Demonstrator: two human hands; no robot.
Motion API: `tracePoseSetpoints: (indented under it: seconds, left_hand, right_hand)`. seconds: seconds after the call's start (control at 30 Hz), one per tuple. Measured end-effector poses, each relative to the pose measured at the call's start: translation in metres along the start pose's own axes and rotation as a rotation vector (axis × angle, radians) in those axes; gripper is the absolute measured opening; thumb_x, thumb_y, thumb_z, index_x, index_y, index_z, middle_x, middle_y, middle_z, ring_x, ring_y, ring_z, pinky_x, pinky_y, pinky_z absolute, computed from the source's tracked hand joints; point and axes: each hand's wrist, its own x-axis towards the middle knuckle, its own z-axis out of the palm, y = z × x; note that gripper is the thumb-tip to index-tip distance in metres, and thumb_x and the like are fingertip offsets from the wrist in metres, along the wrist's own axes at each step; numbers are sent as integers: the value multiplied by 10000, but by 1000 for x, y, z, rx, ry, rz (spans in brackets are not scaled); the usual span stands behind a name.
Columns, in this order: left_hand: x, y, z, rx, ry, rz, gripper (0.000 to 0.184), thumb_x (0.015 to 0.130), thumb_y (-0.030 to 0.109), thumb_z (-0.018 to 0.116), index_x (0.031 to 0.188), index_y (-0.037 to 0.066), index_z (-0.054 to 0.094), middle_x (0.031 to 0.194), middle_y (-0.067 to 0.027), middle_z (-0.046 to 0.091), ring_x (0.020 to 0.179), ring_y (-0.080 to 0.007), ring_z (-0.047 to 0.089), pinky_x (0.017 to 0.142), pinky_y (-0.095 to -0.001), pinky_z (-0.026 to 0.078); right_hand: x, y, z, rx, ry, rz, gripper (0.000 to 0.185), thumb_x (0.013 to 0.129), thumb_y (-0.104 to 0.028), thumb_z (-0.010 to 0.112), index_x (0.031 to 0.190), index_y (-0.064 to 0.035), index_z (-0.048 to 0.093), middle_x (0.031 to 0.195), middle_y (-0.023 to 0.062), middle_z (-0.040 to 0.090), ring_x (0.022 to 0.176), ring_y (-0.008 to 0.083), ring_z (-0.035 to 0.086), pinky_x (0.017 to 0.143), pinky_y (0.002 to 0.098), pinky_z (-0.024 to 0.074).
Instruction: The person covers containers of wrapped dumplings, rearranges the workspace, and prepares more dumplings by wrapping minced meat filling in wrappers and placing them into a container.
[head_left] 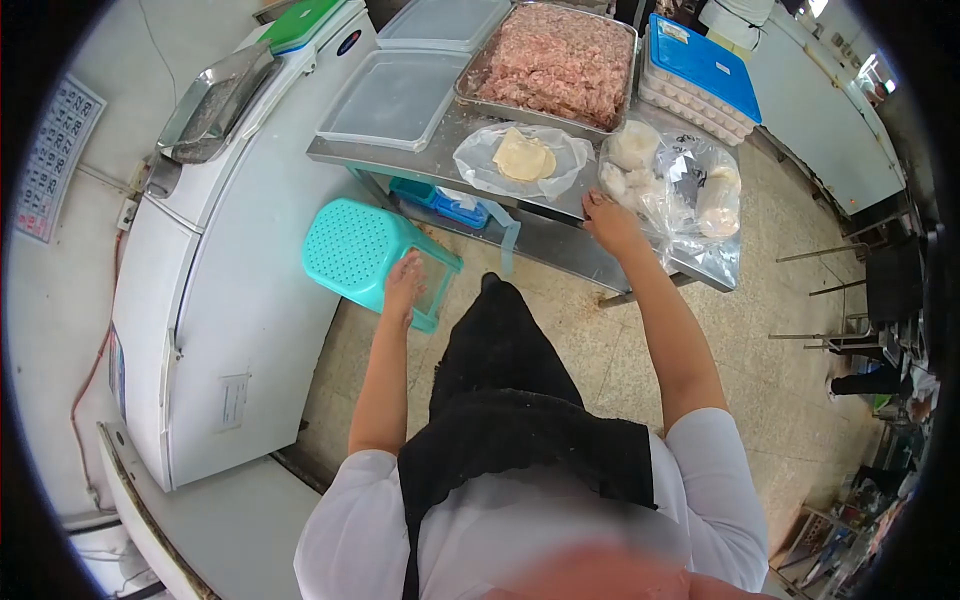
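Observation:
My right hand (612,222) rests at the front edge of the steel table (560,203), fingers apart and holding nothing. It is between a plastic sheet (477,160) with round pale wrappers (522,156) on it and clear bags of white dough (633,147). Lower on the left, my left hand (404,283) hangs in front of a turquoise stool (350,245). Its fingers look loosely spread, with nothing visible in them. Behind the wrappers stands a metal tray (470,98) heaped with ground meat (560,62).
Clear lidded containers (388,97) sit left of the meat tray, and a blue-lidded stacked box (703,75) sits right of it. A white freezer (260,260) stands along the left. Blue baskets (460,209) are under the table. Chairs (890,285) stand far right.

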Motion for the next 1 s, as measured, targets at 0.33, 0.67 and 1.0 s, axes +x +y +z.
tracePoseSetpoints:
  seconds: [0.33, 0.67, 1.0]
  left_hand:
    - [11, -59, -47, -314, 203, -290, 570, 915, 341, 596, 1398, 122, 387, 1264, -111, 505, 1046, -275, 548, 839, -425, 474]
    - [70, -87, -80, -1136, 510, -345, 793, 951, 550, 391, 1524, 151, 13, 1559, -212, 99, 1420, -404, 193, 1127, -530, 232]
    - [149, -104, -81, -1389, 556, 15, 858, 879, 717, 22, 1473, 185, 337, 1541, -40, 296, 1416, -327, 235, 1129, -556, 131]
  right_hand:
    - [5, -3, 0, -43, -38, 17, 538, 833, -253, 674, 1279, -10, 497, 1389, 168, 481, 1254, 301, 501, 1000, 394, 461]
    - [4, -7, -15, -10, -70, 24, 523, 825, -289, 675, 1239, -7, 524, 1371, 173, 493, 1234, 292, 514, 952, 406, 488]
    - [2, -11, -26, 16, -76, 15, 522, 818, -241, 672, 1263, -16, 517, 1376, 156, 492, 1259, 301, 487, 999, 388, 448]
